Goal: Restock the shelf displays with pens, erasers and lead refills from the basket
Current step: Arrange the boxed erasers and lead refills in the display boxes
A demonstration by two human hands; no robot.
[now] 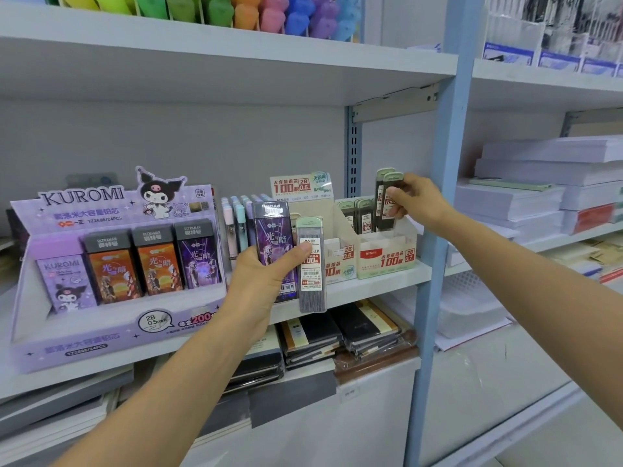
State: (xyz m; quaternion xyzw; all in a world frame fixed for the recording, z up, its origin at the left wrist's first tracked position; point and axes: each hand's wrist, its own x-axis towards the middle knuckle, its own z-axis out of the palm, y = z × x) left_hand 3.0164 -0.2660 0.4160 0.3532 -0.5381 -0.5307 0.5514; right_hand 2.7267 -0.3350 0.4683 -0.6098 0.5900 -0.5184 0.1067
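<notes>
At the right end of the shelf (371, 287), head view, the right hand (416, 200) pinches two green-capped refill cases (384, 197) just above the part-filled 0.7 display box (387, 259). The left hand (263, 281) grips a purple lead case (273, 237) and a clear refill case (312, 264) by the front edge, both unplaced; the basket is unseen.

2 forearms show, the left forearm (188, 382) and the right forearm (539, 264), both bare from the frame's edge to the wrist, slim and smooth. The left grip (266, 281) and the right grip (418, 200) are bare as well, with slender fingers (393, 193). The left thumb (296, 254) carries a short, plain nail, trimmed close.
</notes>
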